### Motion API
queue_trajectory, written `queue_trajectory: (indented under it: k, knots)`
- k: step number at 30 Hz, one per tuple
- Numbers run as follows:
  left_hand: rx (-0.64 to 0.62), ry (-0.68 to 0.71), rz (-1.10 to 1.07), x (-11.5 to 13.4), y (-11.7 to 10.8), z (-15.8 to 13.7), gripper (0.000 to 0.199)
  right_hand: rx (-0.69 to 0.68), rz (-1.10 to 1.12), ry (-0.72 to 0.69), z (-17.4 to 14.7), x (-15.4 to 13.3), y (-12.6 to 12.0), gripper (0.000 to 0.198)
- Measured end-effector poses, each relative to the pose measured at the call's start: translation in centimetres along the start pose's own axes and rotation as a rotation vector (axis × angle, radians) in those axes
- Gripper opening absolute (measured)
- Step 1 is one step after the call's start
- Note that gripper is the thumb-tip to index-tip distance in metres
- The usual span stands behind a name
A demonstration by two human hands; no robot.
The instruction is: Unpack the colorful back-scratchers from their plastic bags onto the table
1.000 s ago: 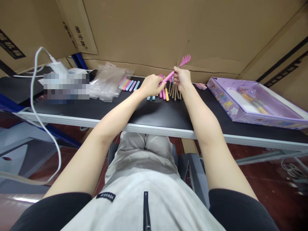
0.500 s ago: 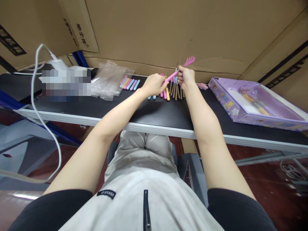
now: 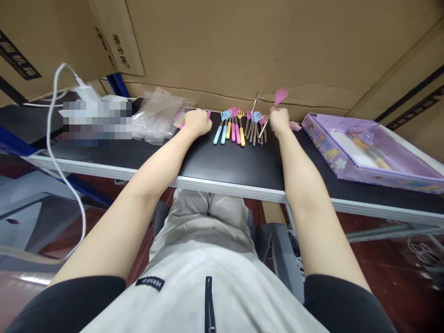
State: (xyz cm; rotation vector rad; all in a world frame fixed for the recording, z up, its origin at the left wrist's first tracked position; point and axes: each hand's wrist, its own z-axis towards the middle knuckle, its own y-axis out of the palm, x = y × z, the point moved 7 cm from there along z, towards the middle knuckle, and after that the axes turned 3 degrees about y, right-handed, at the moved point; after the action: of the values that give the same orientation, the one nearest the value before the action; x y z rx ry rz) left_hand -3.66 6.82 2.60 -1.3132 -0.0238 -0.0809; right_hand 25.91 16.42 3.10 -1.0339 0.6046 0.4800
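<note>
My right hand (image 3: 279, 119) is closed round a back scratcher (image 3: 281, 96) with a pink claw head, which points up above the fist. Its bare metal shaft slants down to the left from the hand, over the brown-shafted pieces. My left hand (image 3: 196, 123) is closed on a pink handle sleeve (image 3: 208, 114), whose end shows above the fingers. That hand is over the row of coloured handle sleeves (image 3: 180, 118) and hides most of them. Between the hands lie several back scratchers with coloured handles (image 3: 233, 132) and several with bare brown shafts (image 3: 254, 135).
Clear plastic bags (image 3: 156, 115) lie left of the sleeves. A purple display box (image 3: 342, 159) with a packaged item inside stands at the right. Cardboard (image 3: 222, 51) walls the back of the black table (image 3: 229, 162). A white cable (image 3: 50, 138) hangs at the left.
The pink handle sleeve has come off the scratcher's shaft. My left hand has moved left with the sleeve to the sleeve row; my right hand has shifted slightly right with the scratcher.
</note>
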Motion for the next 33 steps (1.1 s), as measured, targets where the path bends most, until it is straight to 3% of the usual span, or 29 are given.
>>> queue_trajectory:
  k: [4,9,14,19,23,28,33]
  knots:
    - [-0.075,-0.046,0.082,-0.8,1.3,0.4,0.049,-0.086,-0.169,0.092,-2.3,-0.8,1.0,0.038]
    - [-0.038,-0.073,0.046,-1.6,1.5,0.8,0.047,-0.100,-0.239,0.061,-3.8,-1.4,1.8,0.034]
    - [0.009,-0.025,-0.037,-0.4,0.9,0.5,0.048,-0.061,-0.145,0.007,-4.3,-1.7,2.1,0.021]
    - [0.027,0.103,-0.156,1.8,0.7,0.1,0.037,-0.064,-0.141,-0.007,-4.8,-2.0,1.9,0.017]
    - [-0.025,0.165,-0.142,2.7,1.0,-0.2,0.034,-0.085,-0.251,-0.006,-4.9,-1.9,2.0,0.023]
    - [-0.170,0.159,-0.066,2.9,1.6,-0.6,0.041,-0.046,-0.193,-0.033,-5.0,-2.0,1.7,0.022]
    - [-0.179,0.162,-0.070,2.9,1.5,-0.7,0.041,-0.079,-0.286,-0.010,-5.3,-2.5,1.4,0.024]
